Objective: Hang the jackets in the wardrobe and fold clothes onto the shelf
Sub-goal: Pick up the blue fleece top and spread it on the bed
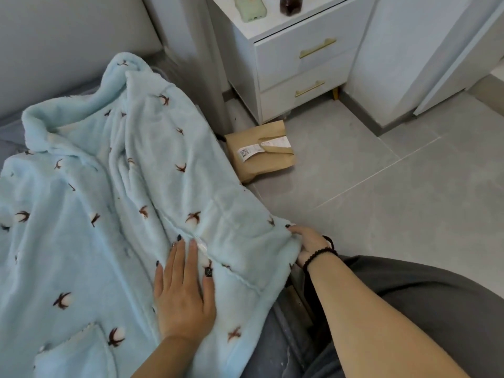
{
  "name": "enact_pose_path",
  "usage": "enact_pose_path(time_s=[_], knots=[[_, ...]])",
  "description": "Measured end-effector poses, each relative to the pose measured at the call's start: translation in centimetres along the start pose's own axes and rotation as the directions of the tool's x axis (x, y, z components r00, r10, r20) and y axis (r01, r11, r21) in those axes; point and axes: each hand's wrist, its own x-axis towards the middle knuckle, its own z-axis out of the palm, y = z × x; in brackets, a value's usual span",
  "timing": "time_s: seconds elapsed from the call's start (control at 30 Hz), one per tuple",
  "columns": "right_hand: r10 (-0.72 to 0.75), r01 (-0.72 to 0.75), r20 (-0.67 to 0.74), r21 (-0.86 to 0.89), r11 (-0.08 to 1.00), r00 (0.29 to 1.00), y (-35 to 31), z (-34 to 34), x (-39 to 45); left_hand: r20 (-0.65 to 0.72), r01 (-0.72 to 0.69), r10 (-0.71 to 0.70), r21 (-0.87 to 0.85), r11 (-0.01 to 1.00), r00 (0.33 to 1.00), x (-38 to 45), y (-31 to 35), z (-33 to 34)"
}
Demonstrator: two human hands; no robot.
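Note:
A light blue fleece jacket (95,200) printed with brown and white cotton bolls lies spread face up across the bed, collar at the far end, a patch pocket near the lower left. My left hand (184,290) rests flat on its front panel beside the closure, fingers apart and pressing the fabric. At the bed's right edge my right hand (309,245), with a dark bead bracelet on the wrist, pinches the jacket's lower corner. No wardrobe interior or hanger shows.
A white bedside cabinet (305,64) with two gold-handled drawers stands beyond the bed, with a green bottle (249,6) and a dark jar (290,4) on top. A brown paper bag (261,151) lies on the grey tiled floor. White wardrobe panels (409,50) stand at right.

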Motion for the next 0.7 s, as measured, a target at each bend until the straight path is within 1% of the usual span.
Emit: enact_pose_path(time_s=[0.07, 0.2, 0.3, 0.37, 0.4, 0.47, 0.5, 0.57, 0.6, 0.63, 0.7], knots=[[-0.042, 0.043, -0.020, 0.085, 0.995, 0.999, -1.6, -1.0, -1.0, 0.008, 0.002, -0.002, 0.007, 1.000, 1.000, -0.1, 0.1, 0.0], [-0.093, 0.103, -0.077, 0.145, 0.984, 0.993, -4.8, -2.7, -3.4, 0.039, 0.035, -0.036, 0.015, 0.999, 0.999, 0.0, 0.5, -0.4], [-0.217, 0.259, -0.195, 0.219, 0.941, 0.956, -6.3, -4.5, -4.6, 0.051, 0.036, -0.031, -0.092, 0.995, 0.998, -0.1, 2.0, -1.2], [-0.297, 0.356, -0.250, 0.244, 0.902, 0.922, -7.2, -5.9, -5.7, 0.090, -0.031, 0.047, -0.174, 0.984, 0.995, -1.0, 3.8, -1.9], [-0.327, 0.394, -0.274, 0.244, 0.886, 0.904, -7.8, -6.6, -6.2, 0.128, -0.090, 0.113, -0.173, 0.981, 0.985, -1.4, 4.8, -2.0], [-0.402, 0.473, -0.292, 0.233, 0.850, 0.868, -8.7, -7.8, -7.4, 0.204, -0.198, 0.218, -0.115, 0.974, 0.954, -2.9, 6.9, -1.7], [-0.439, 0.506, -0.297, 0.209, 0.837, 0.848, -9.1, -8.4, -8.0, 0.265, -0.244, 0.253, -0.069, 0.967, 0.930, -3.6, 7.6, -1.5], [-0.488, 0.555, -0.326, 0.157, 0.817, 0.810, -9.6, -9.4, -9.6, 0.372, -0.314, 0.282, 0.027, 0.949, 0.885, -4.1, 8.8, -1.1], [-0.493, 0.566, -0.331, 0.180, 0.804, 0.805, -9.6, -9.9, -10.5, 0.380, -0.323, 0.277, 0.062, 0.944, 0.883, -4.2, 9.2, -1.0], [-0.489, 0.568, -0.317, 0.240, 0.788, 0.813, -9.5, -10.3, -11.3, 0.371, -0.324, 0.277, 0.071, 0.943, 0.886, -4.2, 9.5, -1.0], [-0.454, 0.533, -0.282, 0.378, 0.757, 0.845, -9.1, -10.8, -12.7, 0.393, -0.297, 0.285, -0.031, 0.954, 0.874, -3.8, 10.1, -2.2]])
